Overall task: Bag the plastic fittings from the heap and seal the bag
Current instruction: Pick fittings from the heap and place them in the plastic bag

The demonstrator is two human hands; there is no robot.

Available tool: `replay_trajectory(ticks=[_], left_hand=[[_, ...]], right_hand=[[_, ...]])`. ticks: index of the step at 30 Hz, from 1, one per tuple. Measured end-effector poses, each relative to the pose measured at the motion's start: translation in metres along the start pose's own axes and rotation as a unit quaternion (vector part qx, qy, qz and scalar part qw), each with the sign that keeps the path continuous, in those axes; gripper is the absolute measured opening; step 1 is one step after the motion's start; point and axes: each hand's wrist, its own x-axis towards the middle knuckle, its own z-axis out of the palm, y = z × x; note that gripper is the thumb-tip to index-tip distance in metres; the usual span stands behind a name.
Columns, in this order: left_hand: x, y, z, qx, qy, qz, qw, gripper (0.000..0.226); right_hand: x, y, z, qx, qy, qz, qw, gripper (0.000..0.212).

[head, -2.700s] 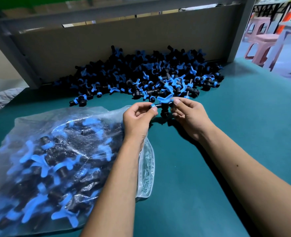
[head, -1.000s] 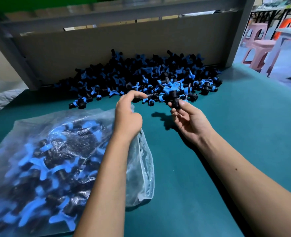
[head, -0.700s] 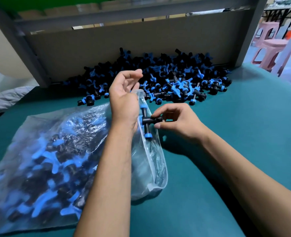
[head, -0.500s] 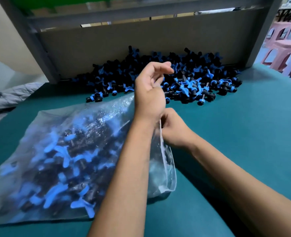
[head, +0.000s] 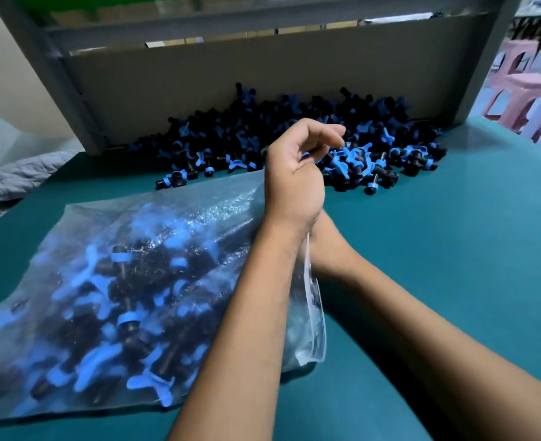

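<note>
A heap of black and blue plastic fittings (head: 387,144) lies against the back panel of the green table (head: 447,249). In front of it lies a clear plastic bag (head: 119,281), largely filled with the same fittings, with its mouth to the right. My left hand (head: 294,179) grips the upper edge of the bag's mouth and holds it lifted, fingers curled. My right hand (head: 326,240) reaches into the mouth under my left wrist. Its fingers are hidden by the left wrist and the bag, so what it holds does not show.
A brown panel (head: 199,81) in a grey metal frame (head: 62,87) closes the table's back. Pink plastic stools (head: 523,90) stand beyond the right edge. A grey cloth (head: 11,179) lies off the left edge.
My right hand took a fitting from the heap and carried it into the bag's mouth. My left hand left the heap, took the bag's edge and lifted it open.
</note>
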Motion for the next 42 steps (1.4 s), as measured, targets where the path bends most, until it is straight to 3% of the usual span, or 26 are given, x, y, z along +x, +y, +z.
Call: replay_trajectory(ticks=[1,3,6,7,9,13,17,20,26,30,36,40,42], left_hand=[[0.000,-0.004,-0.001,-0.008,0.007,-0.009,1.000,0.054],[-0.002,-0.016,-0.004,-0.019,0.013,-0.043,0.999,0.053],[-0.011,-0.038,-0.010,0.022,0.002,-0.098,0.995,0.054],[-0.014,-0.046,-0.012,0.043,-0.002,-0.116,0.992,0.054],[-0.019,-0.059,-0.017,0.082,-0.006,-0.149,0.985,0.053],[-0.023,-0.073,-0.024,0.146,-0.005,-0.189,0.971,0.050],[-0.024,-0.076,-0.026,0.170,-0.004,-0.203,0.964,0.046],[-0.025,-0.076,-0.028,0.173,-0.003,-0.207,0.963,0.046],[-0.026,-0.074,-0.029,0.188,-0.006,-0.210,0.959,0.046],[-0.027,-0.073,-0.031,0.195,-0.004,-0.218,0.956,0.044],[-0.028,-0.070,-0.031,0.198,0.001,-0.228,0.953,0.044],[-0.029,-0.069,-0.031,0.198,-0.001,-0.231,0.953,0.044],[-0.029,-0.069,-0.031,0.198,0.000,-0.231,0.953,0.044]], right_hand=[[0.004,0.003,-0.009,-0.001,0.032,-0.008,0.999,0.025],[0.013,0.014,-0.034,-0.050,0.105,-0.011,0.993,0.034],[0.015,0.042,-0.073,-0.270,0.192,0.016,0.943,0.027],[0.015,0.054,-0.085,-0.352,0.196,0.034,0.915,0.023],[0.014,0.072,-0.105,-0.442,0.166,0.087,0.877,0.033],[0.012,0.091,-0.119,-0.486,0.078,0.159,0.856,0.052],[0.014,0.089,-0.118,-0.473,0.112,0.131,0.864,0.048],[0.010,0.084,-0.116,-0.443,0.157,0.106,0.876,0.025],[0.006,0.073,-0.114,-0.430,0.345,0.128,0.824,0.053],[0.004,0.082,-0.117,-0.405,0.240,0.196,0.860,0.079],[0.007,0.085,-0.123,-0.371,0.234,0.176,0.881,0.034],[0.006,0.083,-0.123,-0.342,0.294,0.145,0.881,0.037],[0.005,0.084,-0.122,-0.348,0.283,0.123,0.885,0.035]])
